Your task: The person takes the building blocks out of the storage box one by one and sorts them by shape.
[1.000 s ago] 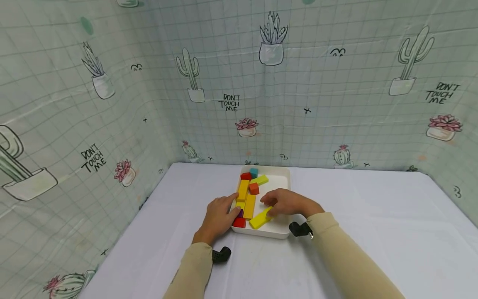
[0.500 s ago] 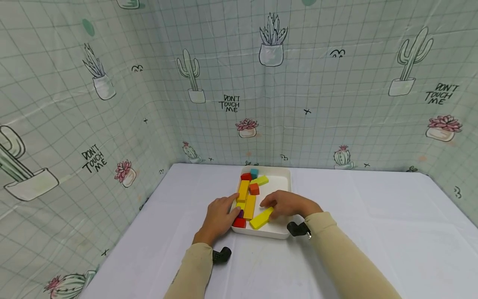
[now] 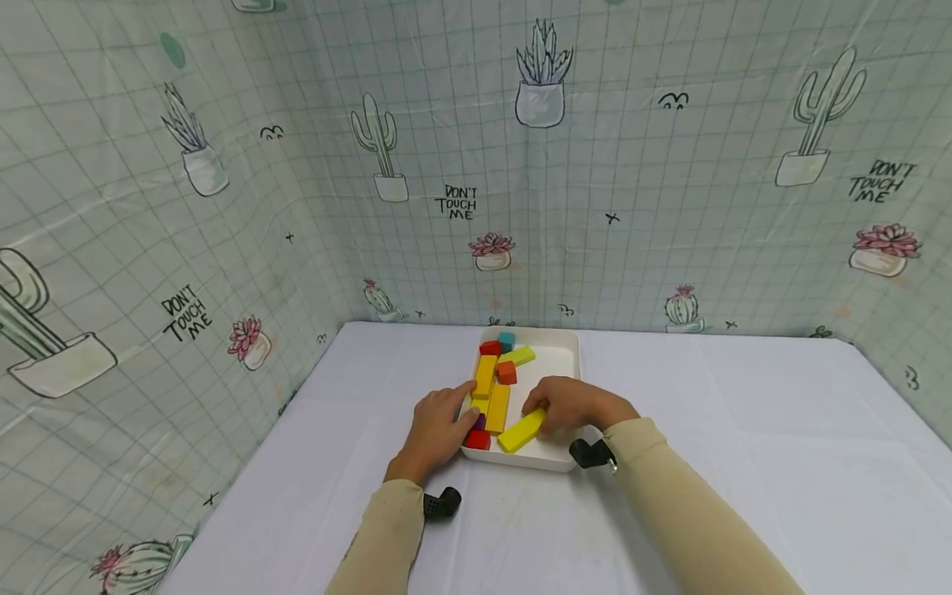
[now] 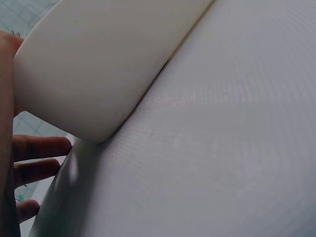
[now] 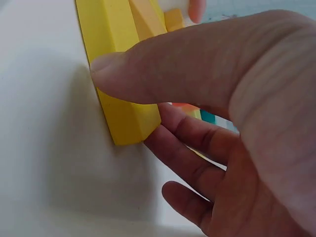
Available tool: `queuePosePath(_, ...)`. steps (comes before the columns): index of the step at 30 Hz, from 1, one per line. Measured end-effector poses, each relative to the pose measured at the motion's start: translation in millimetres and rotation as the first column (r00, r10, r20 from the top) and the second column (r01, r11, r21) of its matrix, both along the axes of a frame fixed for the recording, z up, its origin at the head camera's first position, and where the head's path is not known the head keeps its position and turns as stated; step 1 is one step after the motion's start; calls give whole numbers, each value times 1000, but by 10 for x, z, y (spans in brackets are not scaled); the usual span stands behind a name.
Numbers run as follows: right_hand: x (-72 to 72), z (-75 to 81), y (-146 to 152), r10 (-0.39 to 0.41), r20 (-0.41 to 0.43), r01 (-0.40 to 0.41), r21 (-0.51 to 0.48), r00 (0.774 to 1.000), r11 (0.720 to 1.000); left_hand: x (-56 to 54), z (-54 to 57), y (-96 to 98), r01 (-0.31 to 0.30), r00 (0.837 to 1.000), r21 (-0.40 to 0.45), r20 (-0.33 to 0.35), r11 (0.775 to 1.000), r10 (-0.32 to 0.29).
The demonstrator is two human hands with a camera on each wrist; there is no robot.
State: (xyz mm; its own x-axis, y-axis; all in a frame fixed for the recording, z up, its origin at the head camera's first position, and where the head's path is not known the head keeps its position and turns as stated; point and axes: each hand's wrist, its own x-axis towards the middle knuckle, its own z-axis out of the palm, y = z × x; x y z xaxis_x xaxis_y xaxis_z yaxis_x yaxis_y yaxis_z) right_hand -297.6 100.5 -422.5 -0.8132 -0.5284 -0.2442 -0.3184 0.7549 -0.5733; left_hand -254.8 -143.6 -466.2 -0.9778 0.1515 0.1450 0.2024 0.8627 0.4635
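Note:
In the head view a white tray (image 3: 546, 463) holds wooden blocks. My right hand (image 3: 568, 402) pinches one end of a long yellow block (image 3: 519, 433) low over the tray. In the right wrist view my thumb (image 5: 148, 69) lies across this yellow block (image 5: 106, 29), with fingers on its far side. My left hand (image 3: 439, 426) rests at the tray's left rim, thumb and index finger reaching over it. Near those fingertips are orange-yellow blocks (image 3: 497, 409), a purple block (image 3: 479, 422) and a red block (image 3: 478, 440). In the left wrist view straight fingers (image 4: 44, 147) show beyond the tray's wall (image 4: 94, 64).
Farther back in the tray are an orange cube (image 3: 506, 373), a lime-yellow block (image 3: 518, 355), a teal cube (image 3: 507, 340) and another red block (image 3: 490, 348). A white cloth (image 3: 744, 463) covers the table. Behind it hangs a cactus-printed curtain (image 3: 610, 273).
My right hand's fingers have closed in around the end of the long yellow block, which has barely moved. The left hand stays at the rim.

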Motion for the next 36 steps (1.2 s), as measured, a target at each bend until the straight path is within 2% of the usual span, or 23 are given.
queuePosePath(3,-2,13,-12,-7,-1,7,10,1000,1000,-13,10,-10,-4,1000,8,2,1000,4)
queuePosePath(8,12,-7,-3,-16,14,16,20,1000,1000,-19,-37,-1,12,1000,33,8,999,-12)
queuePosePath(17,-9,35,10,40,-37,-39,30,998,999,-8,-27,-22,7,1000,41,0,999,-7)
queuePosePath(33,-71,16,129,100,-36,-103,-107,994,989,-8,-9,-16,6,1000,44,-9,999,-5)
queuePosePath(36,-79,9,149,88,-22,-90,-131,996,987,-7,-12,-15,7,1000,51,-13,999,-7)
